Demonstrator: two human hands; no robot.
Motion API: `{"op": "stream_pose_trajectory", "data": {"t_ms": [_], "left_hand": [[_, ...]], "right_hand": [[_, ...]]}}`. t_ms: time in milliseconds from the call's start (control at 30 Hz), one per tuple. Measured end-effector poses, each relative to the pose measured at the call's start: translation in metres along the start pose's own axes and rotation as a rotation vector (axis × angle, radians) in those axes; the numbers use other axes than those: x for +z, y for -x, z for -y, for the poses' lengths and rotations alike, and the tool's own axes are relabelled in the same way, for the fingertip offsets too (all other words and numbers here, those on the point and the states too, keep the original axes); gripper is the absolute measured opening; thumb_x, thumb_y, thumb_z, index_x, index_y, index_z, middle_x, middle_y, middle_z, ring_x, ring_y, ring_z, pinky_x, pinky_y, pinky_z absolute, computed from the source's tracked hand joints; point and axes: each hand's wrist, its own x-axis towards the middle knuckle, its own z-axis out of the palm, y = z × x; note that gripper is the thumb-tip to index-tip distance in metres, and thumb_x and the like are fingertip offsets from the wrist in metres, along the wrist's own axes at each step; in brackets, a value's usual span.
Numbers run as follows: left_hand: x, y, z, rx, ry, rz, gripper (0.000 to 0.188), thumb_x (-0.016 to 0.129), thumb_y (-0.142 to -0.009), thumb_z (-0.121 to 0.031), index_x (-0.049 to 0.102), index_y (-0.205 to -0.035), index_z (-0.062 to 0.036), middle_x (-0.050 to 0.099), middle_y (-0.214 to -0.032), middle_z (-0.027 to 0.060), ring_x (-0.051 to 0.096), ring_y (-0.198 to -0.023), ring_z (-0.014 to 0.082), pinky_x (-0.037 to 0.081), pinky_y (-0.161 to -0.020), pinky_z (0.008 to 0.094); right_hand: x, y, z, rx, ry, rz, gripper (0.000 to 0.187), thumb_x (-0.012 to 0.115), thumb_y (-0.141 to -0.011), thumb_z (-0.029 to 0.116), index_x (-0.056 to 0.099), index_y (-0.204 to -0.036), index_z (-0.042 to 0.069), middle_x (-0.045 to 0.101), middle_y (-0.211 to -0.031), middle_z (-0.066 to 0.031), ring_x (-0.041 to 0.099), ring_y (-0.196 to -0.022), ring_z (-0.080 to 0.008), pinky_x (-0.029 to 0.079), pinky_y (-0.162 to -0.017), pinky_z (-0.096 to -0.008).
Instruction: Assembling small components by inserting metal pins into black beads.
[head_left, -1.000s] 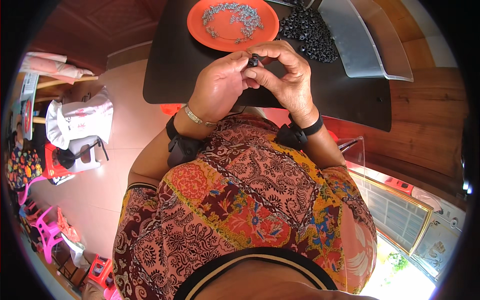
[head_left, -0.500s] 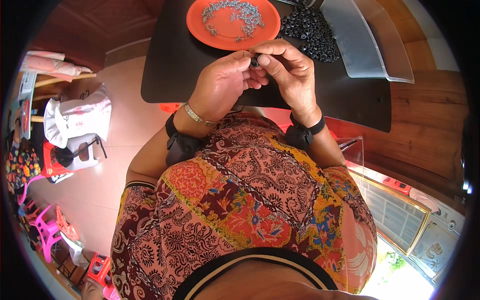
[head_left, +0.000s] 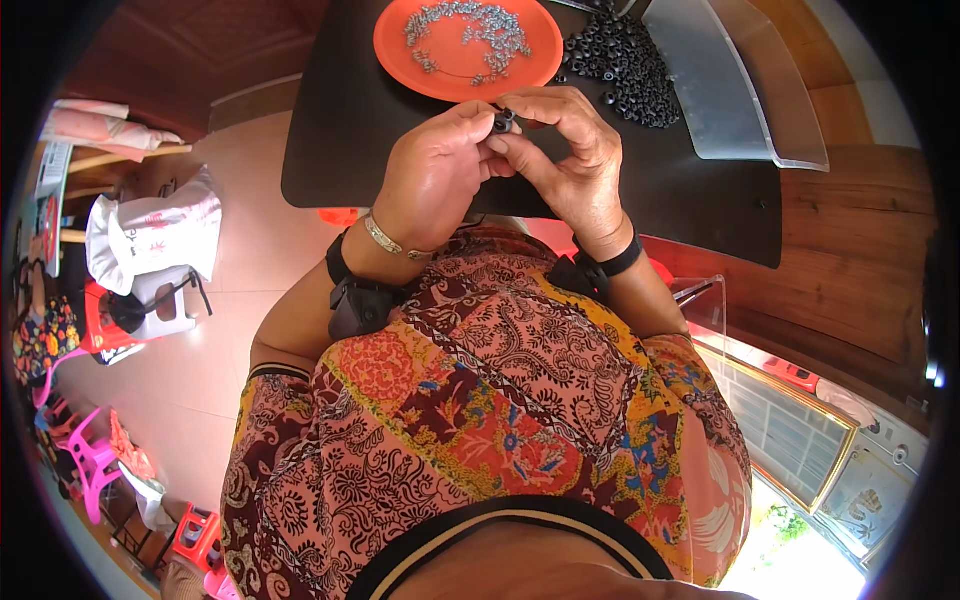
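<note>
So the shirt (head_left: 480,400) is filling the near side, and the table's (head_left: 340,140) front edge is running just under the wrists. Both hands are working above the tabletop, with bare black surface opening out on either side and the right-hand corner lying well clear of them. The left hand (head_left: 432,170) is half curled, pinching a tiny black part (head_left: 503,123) at its thumb tip. The right hand (head_left: 575,155) is bowing thumb and forefinger into a loop, their tips closing on that same part.

Just past the fingertips, an orange plate (head_left: 393,60) is holding loose silver bits (head_left: 495,40), scattered in a rough broken ring. To its right a heap (head_left: 635,75) of black bits is spreading straight on the table, and a see-through bin (head_left: 700,90) is standing right beside that.

The plate, heap and bin are all running up to or out of the top of the view. The fingers are covering some of the part, so I'm not making out its full shape, and the left hand's lower fingers are partly hiding behind the right thumb.
</note>
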Motion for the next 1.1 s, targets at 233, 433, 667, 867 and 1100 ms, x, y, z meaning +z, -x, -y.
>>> {"op": "stream_pose_trajectory", "data": {"t_ms": [233, 433, 667, 867, 1100], "left_hand": [[0.002, 0.001, 0.004, 0.005, 0.032, -0.018, 0.022, 0.045, -0.094, -0.021, 0.057, -0.1, -0.0033, 0.058, -0.098, 0.0034, 0.055, -0.091, 0.0131, 0.044, -0.085, 0.0336], [-0.001, 0.0, 0.006, -0.007, 0.048, 0.003, 0.027, 0.039, -0.097, -0.022, 0.055, -0.107, -0.0026, 0.056, -0.104, 0.0046, 0.053, -0.099, 0.0152, 0.04, -0.091, 0.0349], [-0.001, -0.003, 0.009, -0.023, 0.077, -0.061, 0.021, 0.042, -0.094, -0.019, 0.056, -0.098, -0.0034, 0.059, -0.099, 0.0057, 0.056, -0.093, 0.0174, 0.044, -0.086, 0.0358], [0.001, 0.0, 0.006, -0.05, 0.047, -0.07, 0.023, 0.041, -0.094, -0.019, 0.056, -0.1, -0.0031, 0.059, -0.1, 0.0072, 0.056, -0.093, 0.0195, 0.044, -0.086, 0.0367], [-0.008, 0.003, -0.004, -0.056, -0.034, -0.111, 0.028, 0.045, -0.094, -0.025, 0.057, -0.104, -0.0018, 0.061, -0.097, 0.008, 0.058, -0.089, 0.0196, 0.044, -0.082, 0.0319]], "right_hand": [[0.002, 0.001, 0.003, -0.005, 0.035, -0.022, 0.034, 0.078, -0.069, -0.002, 0.065, -0.1, 0.006, 0.068, -0.099, -0.008, 0.064, -0.087, -0.019, 0.051, -0.078, -0.0307], [0.006, 0.005, 0.001, 0.042, 0.051, -0.03, 0.033, 0.078, -0.069, -0.001, 0.065, -0.099, 0.005, 0.067, -0.095, -0.0074, 0.063, -0.079, -0.0168, 0.052, -0.071, -0.029], [0.011, 0.002, 0.002, -0.058, 0.219, -0.022, 0.025, 0.074, -0.072, 0.001, 0.063, -0.093, 0.004, 0.066, -0.089, -0.0091, 0.063, -0.077, -0.0259, 0.052, -0.067, -0.033], [0.01, 0.002, 0.005, -0.067, 0.255, 0.006, 0.024, 0.073, -0.073, 0.001, 0.062, -0.093, 0.004, 0.067, -0.089, -0.009, 0.063, -0.081, -0.0283, 0.052, -0.069, -0.0355], [-0.049, -0.035, 0.002, -0.263, 0.604, -0.161, 0.029, 0.076, -0.07, 0.0, 0.067, -0.097, 0.005, 0.068, -0.091, -0.0096, 0.065, -0.082, -0.0238, 0.052, -0.074, -0.0337]]}}
